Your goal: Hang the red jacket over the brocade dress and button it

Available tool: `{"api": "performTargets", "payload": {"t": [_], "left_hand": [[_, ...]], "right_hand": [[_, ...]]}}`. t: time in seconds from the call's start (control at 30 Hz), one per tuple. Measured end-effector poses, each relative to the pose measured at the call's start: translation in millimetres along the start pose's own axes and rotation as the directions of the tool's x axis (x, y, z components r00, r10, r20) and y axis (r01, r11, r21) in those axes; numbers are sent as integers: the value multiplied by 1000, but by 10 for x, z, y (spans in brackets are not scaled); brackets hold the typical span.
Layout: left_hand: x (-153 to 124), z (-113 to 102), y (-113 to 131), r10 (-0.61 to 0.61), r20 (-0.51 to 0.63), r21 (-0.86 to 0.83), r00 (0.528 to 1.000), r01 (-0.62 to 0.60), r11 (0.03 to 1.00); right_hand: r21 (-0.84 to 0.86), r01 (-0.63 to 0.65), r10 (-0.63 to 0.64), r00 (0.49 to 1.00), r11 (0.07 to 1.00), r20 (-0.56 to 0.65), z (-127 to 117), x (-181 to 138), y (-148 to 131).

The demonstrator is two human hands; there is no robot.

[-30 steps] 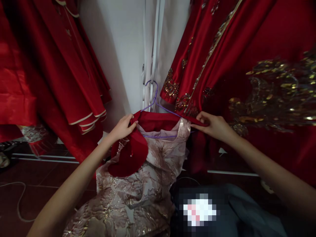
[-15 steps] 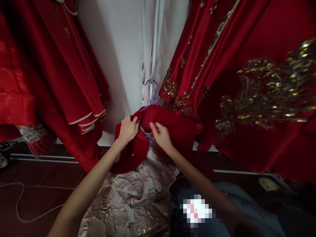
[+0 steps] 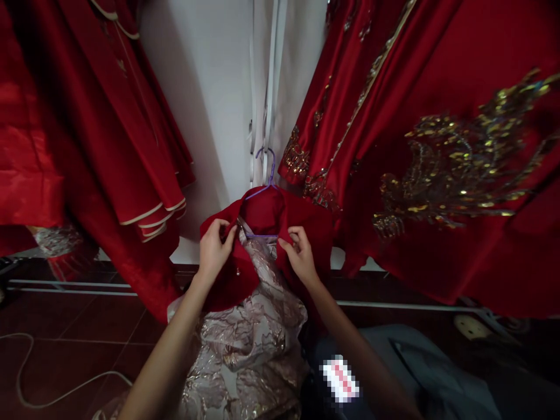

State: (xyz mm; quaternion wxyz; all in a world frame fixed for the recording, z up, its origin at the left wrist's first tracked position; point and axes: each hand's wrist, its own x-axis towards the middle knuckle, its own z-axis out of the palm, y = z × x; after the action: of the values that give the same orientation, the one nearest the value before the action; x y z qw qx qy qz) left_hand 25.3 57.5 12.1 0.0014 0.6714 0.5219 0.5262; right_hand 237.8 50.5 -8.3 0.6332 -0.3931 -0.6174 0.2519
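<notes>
A short red cape hangs on a purple wire hanger, its front parted at the neck. My left hand is closed, pinching the left front edge of the cape near the collar. On the other side my right hand pinches the right front edge, fingers bent. Between the hands, the hanger's lower bar shows across the opening. A shiny pinkish brocade dress with crinkled patterns hangs below and inside the cape. A small bead-like button or pin sits on the cape's left front.
Red garments with cream piping hang at left. Red gowns with gold sequin embroidery hang at right. Behind are a white wall and pale straps. A white cord lies on the dark tiled floor.
My left hand has moved down and slightly left along the cape's edge. My right hand has come onto the right edge. The cape's left front, folded over before, now lies spread and its collar is open.
</notes>
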Motion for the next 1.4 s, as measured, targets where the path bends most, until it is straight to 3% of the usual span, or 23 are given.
{"api": "performTargets", "payload": {"t": [0.2,0.3,0.4,0.53,0.63,0.77,1.0,1.2,1.4], "left_hand": [[-257,395,334,14,94,-252,995,10,968],[-373,561,451,-58,110,-308,992,90,947],[-405,560,411,-127,134,-424,983,173,889],[-435,489,285,-218,189,-609,958,288,739],[-475,497,234,-319,152,-658,935,336,673],[-479,497,234,-321,141,-568,937,342,749],[-424,346,297,-67,235,-330,970,145,933],[-459,374,241,-96,185,-313,978,151,937],[-440,368,215,-57,222,-353,973,135,926]], "right_hand": [[80,-30,32,999,996,-26,248,-9,73],[106,-57,57,998,993,7,327,-27,98],[167,-94,80,993,982,86,293,-46,95],[285,-204,136,961,936,241,187,-79,108],[287,-185,112,961,940,255,146,-104,134],[251,-159,84,955,955,286,144,-112,158],[129,-132,103,973,983,207,168,-113,146],[122,-116,100,987,986,128,173,-121,186],[74,-105,96,989,992,110,174,-93,201]]}}
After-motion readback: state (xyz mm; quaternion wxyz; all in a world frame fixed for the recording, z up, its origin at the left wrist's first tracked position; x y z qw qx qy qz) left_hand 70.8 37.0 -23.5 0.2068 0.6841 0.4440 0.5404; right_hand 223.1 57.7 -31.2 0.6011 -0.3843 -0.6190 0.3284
